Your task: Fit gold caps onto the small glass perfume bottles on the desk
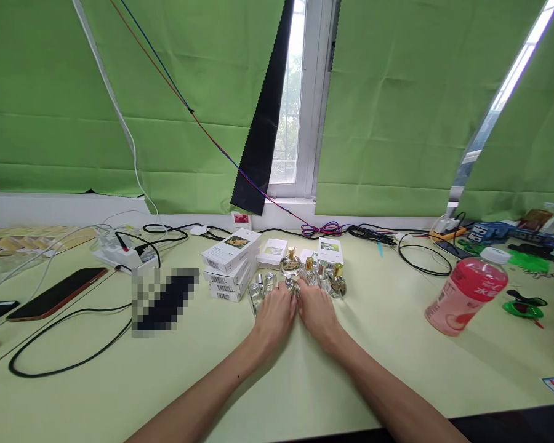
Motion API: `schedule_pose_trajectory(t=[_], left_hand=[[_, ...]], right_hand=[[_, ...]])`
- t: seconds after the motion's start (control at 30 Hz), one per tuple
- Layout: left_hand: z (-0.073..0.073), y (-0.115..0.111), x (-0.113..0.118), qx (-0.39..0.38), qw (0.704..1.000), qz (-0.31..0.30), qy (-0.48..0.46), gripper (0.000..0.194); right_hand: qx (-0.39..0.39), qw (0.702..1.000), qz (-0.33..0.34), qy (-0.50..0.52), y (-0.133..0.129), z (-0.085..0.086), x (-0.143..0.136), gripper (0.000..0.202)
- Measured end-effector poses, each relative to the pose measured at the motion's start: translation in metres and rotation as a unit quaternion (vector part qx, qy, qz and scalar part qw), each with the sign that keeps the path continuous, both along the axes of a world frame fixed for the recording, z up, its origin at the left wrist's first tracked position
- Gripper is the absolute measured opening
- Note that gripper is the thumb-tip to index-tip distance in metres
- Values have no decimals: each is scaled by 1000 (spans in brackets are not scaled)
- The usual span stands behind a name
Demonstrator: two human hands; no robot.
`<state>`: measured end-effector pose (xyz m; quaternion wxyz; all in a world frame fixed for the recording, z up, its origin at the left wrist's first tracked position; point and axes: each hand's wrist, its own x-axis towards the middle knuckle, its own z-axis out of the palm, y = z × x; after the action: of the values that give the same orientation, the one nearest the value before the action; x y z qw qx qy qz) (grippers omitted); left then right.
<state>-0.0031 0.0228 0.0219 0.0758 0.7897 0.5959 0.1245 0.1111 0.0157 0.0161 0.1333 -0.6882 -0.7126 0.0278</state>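
Several small glass perfume bottles stand in a cluster on the pale green table (166, 394). My left hand (276, 311) and my right hand (316, 307) are side by side at the front of this cluster. Between them shows a small clear perfume bottle (290, 284), and the fingers of both hands curl in around it; the fingertips are partly hidden. Just behind is a round perfume bottle (290, 264) with a gold cap. Clear bottles (255, 296) stand left of my left hand. Gold-capped bottles (338, 282) are close by my right hand.
White boxes (231, 252) are stacked behind on the left, with more white boxes (331, 251) at the back. A pink drink bottle (466, 295) stands right. Phones (58, 294), a power strip (124, 253) and black cables lie left. Part of another person shows at the right edge.
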Motion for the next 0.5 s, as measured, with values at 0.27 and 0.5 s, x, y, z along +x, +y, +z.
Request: schedule_pose_trajectory(t=[0.27, 0.5], left_hand=[[-4, 1, 0, -1, 1000, -4, -18, 21], [-5, 0, 1, 0, 1000, 3, -29, 21]], right_hand=[[-9, 999, -15, -36, -10, 5, -3, 28], [2, 999, -21, -47, -12, 3, -3, 22]])
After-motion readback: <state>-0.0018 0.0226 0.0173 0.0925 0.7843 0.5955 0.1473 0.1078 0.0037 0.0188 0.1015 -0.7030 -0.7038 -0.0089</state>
